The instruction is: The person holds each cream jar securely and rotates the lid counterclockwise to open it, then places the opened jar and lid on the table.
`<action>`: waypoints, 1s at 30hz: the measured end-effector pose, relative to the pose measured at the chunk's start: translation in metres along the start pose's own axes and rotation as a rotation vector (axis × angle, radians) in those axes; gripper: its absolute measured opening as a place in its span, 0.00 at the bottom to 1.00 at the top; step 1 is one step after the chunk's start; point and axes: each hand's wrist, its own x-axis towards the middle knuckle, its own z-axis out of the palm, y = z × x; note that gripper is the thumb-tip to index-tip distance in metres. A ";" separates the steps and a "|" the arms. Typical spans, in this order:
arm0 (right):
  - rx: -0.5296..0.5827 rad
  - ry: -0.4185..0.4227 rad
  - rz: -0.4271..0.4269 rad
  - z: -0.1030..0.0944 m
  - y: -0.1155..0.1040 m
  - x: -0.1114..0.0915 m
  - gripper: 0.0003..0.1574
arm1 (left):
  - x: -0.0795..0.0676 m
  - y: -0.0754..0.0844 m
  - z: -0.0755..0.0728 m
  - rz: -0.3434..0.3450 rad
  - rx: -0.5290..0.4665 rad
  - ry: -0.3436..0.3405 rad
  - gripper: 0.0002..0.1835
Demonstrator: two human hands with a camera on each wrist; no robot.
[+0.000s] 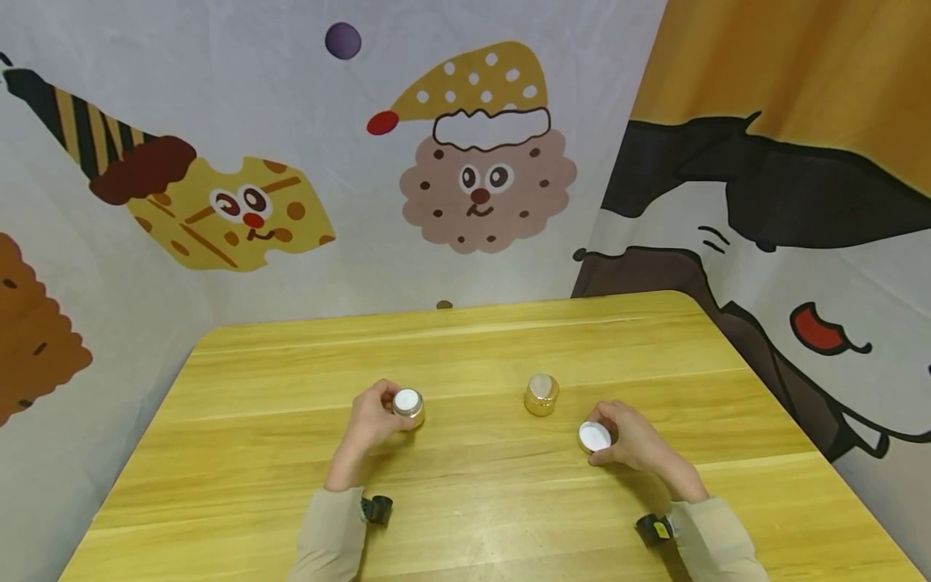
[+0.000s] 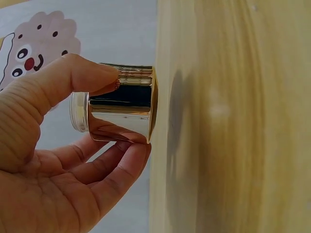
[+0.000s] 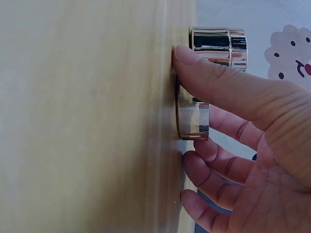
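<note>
My left hand (image 1: 372,416) grips a small shiny gold cosmetic jar (image 2: 121,114) between thumb and fingers. This jar has no lid on; its clear threaded neck is bare, and a white round surface shows at its top in the head view. The jar's base is close over the table. On the right, my right hand (image 1: 631,439) has its thumb and fingers around a gold jar lid (image 1: 595,437), white inside facing up, low at the tabletop. A second gold jar (image 1: 541,394), capped, stands upright beyond the lid, a little to its left.
The wooden table (image 1: 465,501) has rounded far corners (image 1: 680,297). Behind it hangs a pale cloth (image 1: 291,48) printed with cartoon figures. A small black wrist camera (image 1: 377,510) sits at the left cuff, another camera (image 1: 652,529) at the right cuff.
</note>
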 end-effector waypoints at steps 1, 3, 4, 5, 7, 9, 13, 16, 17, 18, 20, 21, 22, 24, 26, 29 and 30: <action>0.002 0.000 -0.002 0.000 0.000 0.000 0.30 | 0.000 0.000 0.000 -0.001 0.004 -0.002 0.24; 0.003 -0.002 -0.006 0.000 -0.001 -0.001 0.30 | 0.000 -0.001 0.001 0.000 0.012 -0.004 0.24; 0.003 -0.002 -0.006 0.000 0.000 -0.001 0.30 | 0.000 -0.001 0.001 0.000 0.013 -0.005 0.24; 0.002 -0.003 -0.005 0.000 0.000 -0.001 0.30 | 0.000 -0.001 0.001 0.000 0.016 -0.006 0.24; 0.001 -0.004 -0.005 0.000 0.000 -0.001 0.30 | 0.000 -0.002 0.001 0.002 0.022 -0.006 0.24; 0.001 -0.003 -0.006 0.000 0.000 0.000 0.30 | 0.001 -0.003 0.002 0.003 0.025 -0.007 0.24; 0.004 -0.001 -0.012 0.001 0.001 0.001 0.30 | 0.001 -0.004 0.002 0.004 0.021 -0.011 0.24; 0.003 -0.001 -0.013 0.001 0.002 0.001 0.29 | 0.002 -0.005 0.003 0.006 0.020 -0.012 0.24; 0.002 0.000 -0.009 0.001 0.002 0.001 0.29 | 0.002 -0.005 0.003 0.008 0.020 -0.012 0.24; -0.001 0.001 -0.007 0.002 0.003 0.001 0.29 | 0.002 -0.006 0.003 0.011 0.023 -0.011 0.23; -0.002 0.003 -0.007 0.002 0.003 0.001 0.29 | 0.002 -0.007 0.004 0.018 0.028 -0.009 0.23; -0.002 0.006 -0.006 0.002 0.004 0.001 0.29 | 0.003 -0.007 0.004 0.021 0.029 -0.007 0.23; -0.001 0.007 -0.009 0.002 0.004 0.002 0.29 | 0.003 -0.007 0.004 0.023 0.031 -0.007 0.23; 0.002 0.008 -0.015 0.002 0.004 0.002 0.29 | 0.003 -0.008 0.004 0.025 0.031 -0.008 0.23; 0.006 0.007 -0.020 0.002 0.004 0.002 0.29 | 0.003 -0.009 0.005 0.022 0.030 -0.013 0.23; 0.008 0.005 -0.017 0.002 0.004 0.002 0.29 | 0.003 -0.010 0.006 0.017 0.026 -0.021 0.23; 0.008 0.006 -0.014 0.002 0.004 0.002 0.29 | 0.003 -0.010 0.006 0.015 0.024 -0.023 0.22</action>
